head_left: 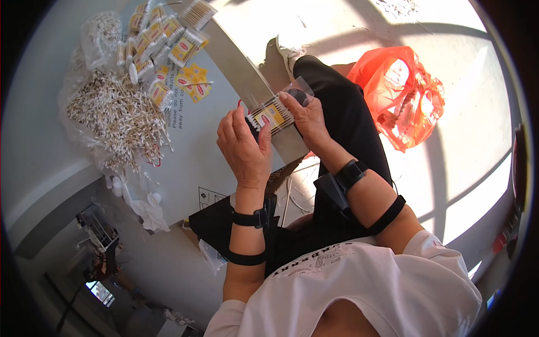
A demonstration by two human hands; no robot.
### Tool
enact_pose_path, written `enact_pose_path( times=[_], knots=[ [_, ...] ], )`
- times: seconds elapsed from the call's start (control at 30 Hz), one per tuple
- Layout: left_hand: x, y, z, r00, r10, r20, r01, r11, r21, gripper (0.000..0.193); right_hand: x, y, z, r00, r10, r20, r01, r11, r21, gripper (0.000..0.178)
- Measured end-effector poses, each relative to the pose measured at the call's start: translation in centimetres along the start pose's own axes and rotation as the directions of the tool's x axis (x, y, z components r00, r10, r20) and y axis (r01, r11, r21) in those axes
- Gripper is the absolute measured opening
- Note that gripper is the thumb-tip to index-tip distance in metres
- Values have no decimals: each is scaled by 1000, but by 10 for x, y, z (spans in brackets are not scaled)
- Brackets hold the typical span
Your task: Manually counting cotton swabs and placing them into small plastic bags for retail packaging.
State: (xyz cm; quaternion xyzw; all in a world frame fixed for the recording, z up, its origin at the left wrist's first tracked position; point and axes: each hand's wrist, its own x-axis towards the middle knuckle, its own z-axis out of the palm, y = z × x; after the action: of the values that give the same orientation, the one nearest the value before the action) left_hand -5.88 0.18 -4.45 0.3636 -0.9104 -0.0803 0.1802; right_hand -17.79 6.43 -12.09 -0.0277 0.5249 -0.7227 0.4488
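Observation:
Between my two hands is a clear packet of cotton swabs [270,116] with a yellow label, held over the edge of the board. My left hand [242,137] grips its left end, near the white cotton tips, with thumb and fingers closed. On the other end, my right hand [306,118] pinches the packet beside a loose flap of clear film [300,87]. Left of my hands, a big heap of loose cotton swabs [115,118] lies on a spread plastic bag. Several filled swab packets [154,36] are piled behind it, next to loose yellow label cards [195,82].
The grey-white board [196,163] under the heap carries printed text. To the right on the sunlit floor stands an orange-red plastic bag [398,95] with things inside. My black-trousered leg [337,95] stretches beside the board. Crumpled white scraps [149,210] hang at the board's near left edge.

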Motion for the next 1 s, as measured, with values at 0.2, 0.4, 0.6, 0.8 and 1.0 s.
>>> enact_pose_path(
  times=[0.2, 0.4, 0.6, 0.8, 1.0],
  knots=[
    [-29, 8, 8, 939, -40, 341, -9, 990, 140, 82, -2, -3, 5, 999, -31, 11, 30, 999, 26, 20],
    [-33, 7, 15, 963, -66, 260, 61, 998, 24, 86, -3, -5, 3, 999, -37, -25, 36, 999, -35, 21],
    [-36, 8, 18, 957, -130, 258, 114, 991, 77, 87, -3, -6, 5, 999, -35, -6, 35, 997, -62, 21],
    [-34, 12, 16, 961, -77, 267, 63, 996, 63, 87, -5, -9, 6, 999, -34, -21, 32, 998, -57, 20],
    [-33, 14, 17, 946, -57, 319, 38, 997, 64, 86, -5, -10, 5, 1000, -2, -26, 1, 1000, -30, 22]
  ],
)
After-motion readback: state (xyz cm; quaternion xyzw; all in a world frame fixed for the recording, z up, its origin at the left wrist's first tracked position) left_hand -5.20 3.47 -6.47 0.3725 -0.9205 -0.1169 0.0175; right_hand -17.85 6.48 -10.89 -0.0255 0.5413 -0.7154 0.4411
